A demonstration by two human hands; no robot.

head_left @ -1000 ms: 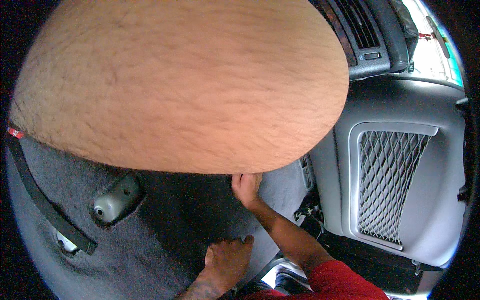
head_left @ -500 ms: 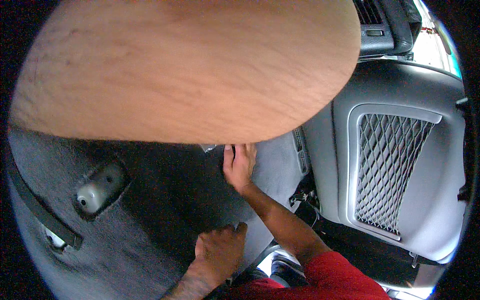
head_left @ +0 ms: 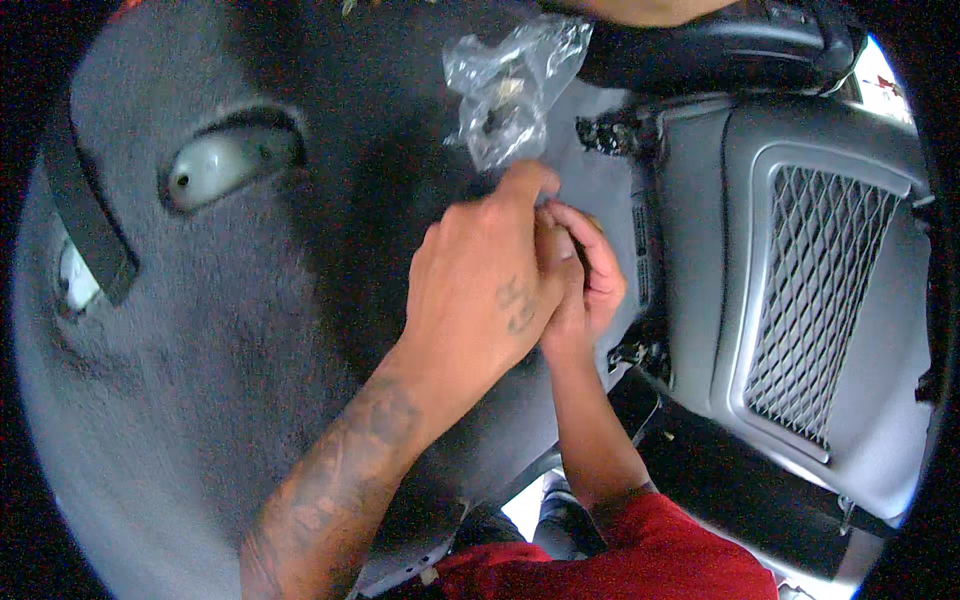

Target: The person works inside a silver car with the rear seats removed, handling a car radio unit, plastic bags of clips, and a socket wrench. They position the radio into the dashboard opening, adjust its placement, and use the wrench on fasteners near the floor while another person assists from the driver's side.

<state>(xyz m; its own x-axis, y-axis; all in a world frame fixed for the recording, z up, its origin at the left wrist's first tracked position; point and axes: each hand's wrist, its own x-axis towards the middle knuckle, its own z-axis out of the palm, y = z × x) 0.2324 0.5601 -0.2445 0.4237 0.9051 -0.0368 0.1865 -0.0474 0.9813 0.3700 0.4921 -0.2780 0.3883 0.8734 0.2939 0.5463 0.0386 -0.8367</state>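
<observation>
Fingertip work, clear plastic bag (head_left: 513, 100) on grey carpet (head_left: 220, 330) just ahead.
Left hand (head_left: 480, 270) curled against right hand (head_left: 592, 285), fingers bent; can't tell if either grips anything. Net pocket (head_left: 822, 300) far right. Likely step: handling something small; next move calls for steady pinch control.

Dark gray carpet (head_left: 220, 390), vehicle interior. Crumpled clear plastic bag (head_left: 522, 95) on it, upper middle; contents unclear. Left: rounded metal bracket (head_left: 215, 172) in a carpet cutout; farther left, black strap (head_left: 88, 215) beside a pale metal fitting (head_left: 74, 275).
</observation>
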